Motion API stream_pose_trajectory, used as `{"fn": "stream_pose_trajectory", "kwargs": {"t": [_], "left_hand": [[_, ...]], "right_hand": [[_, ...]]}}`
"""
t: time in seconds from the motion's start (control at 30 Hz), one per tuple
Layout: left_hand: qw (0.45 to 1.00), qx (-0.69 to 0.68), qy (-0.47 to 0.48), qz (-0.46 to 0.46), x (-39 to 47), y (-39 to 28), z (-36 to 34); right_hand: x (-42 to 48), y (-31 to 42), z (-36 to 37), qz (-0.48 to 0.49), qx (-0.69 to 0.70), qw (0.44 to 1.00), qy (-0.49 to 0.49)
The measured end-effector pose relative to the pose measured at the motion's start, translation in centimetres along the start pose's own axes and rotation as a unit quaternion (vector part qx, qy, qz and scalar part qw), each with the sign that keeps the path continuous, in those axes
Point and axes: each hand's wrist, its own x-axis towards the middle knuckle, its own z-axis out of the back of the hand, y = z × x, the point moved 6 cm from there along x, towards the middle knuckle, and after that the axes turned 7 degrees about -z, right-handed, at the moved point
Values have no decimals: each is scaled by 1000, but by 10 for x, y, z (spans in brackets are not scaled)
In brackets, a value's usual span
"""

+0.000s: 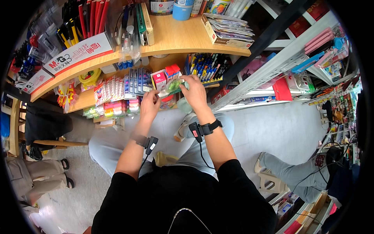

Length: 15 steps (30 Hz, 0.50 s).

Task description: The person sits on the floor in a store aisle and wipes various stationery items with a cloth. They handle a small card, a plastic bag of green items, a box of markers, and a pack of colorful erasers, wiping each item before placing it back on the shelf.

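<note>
A clear plastic package [174,85] with something bright green inside is held out over the front of the lower wooden shelf [87,99]. My right hand [194,91] grips its right end between thumb and fingers. At the package's left edge, my left hand [150,106] pinches with its fingertips. Below my right hand hangs a pale green translucent piece [184,106]; whether it belongs to the package is unclear. Just behind the package stand a pink-and-white box [159,80] and red boxes [172,71]. Blue blister packs [138,80] lie left of them.
The curved upper shelf [175,38] overhangs, carrying pens [93,17] and a carton of flat packets [229,30]. A pen box [207,68] sits lower right, beside a white metal rack [263,67]. One person's legs [43,178] are at left; another person sits at right on a stool [270,182].
</note>
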Motion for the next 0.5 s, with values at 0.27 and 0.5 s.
{"fn": "stream_pose_trajectory", "kwargs": {"t": [0.27, 0.5], "left_hand": [[998, -46, 0, 44, 2, 3, -5], [998, 16, -17, -57, 19, -10, -6]], "right_hand": [[-11, -23, -11, -86, 88, 992, 30], [-8, -21, -14, -72, 133, 988, 40]]}}
